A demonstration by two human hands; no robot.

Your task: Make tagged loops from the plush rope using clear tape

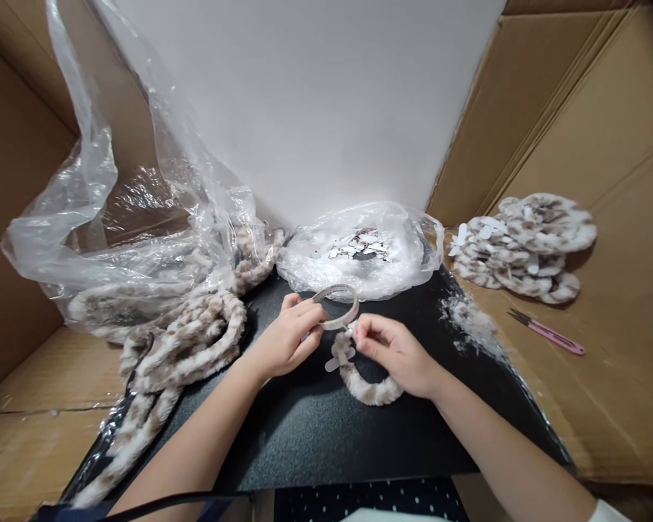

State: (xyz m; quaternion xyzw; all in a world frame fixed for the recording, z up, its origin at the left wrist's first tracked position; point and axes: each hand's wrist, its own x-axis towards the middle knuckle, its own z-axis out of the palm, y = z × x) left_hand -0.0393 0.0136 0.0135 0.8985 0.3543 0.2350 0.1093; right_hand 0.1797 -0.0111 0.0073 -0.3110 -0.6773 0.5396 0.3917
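Note:
My left hand (291,335) grips a roll of clear tape (347,315), its fingers closed on the ring's left side. Right of it, my right hand (395,351) is pinched near the roll's lower right edge; what its fingertips hold is too small to make out. Between and below my hands, a furry brown-and-white loop (371,393) lies on the black table (299,442). A white tag (333,365) sticks out from the loop's upper left end, just under the tape roll.
Long furry strips (190,348) and a clear plastic bag (157,254) lie at the left. Another bag (310,268) holds small tags at the back. Furry loops (549,225), pink-handled snips (558,338) and loose fluff (471,319) are at the right. Cardboard walls (593,130) stand around.

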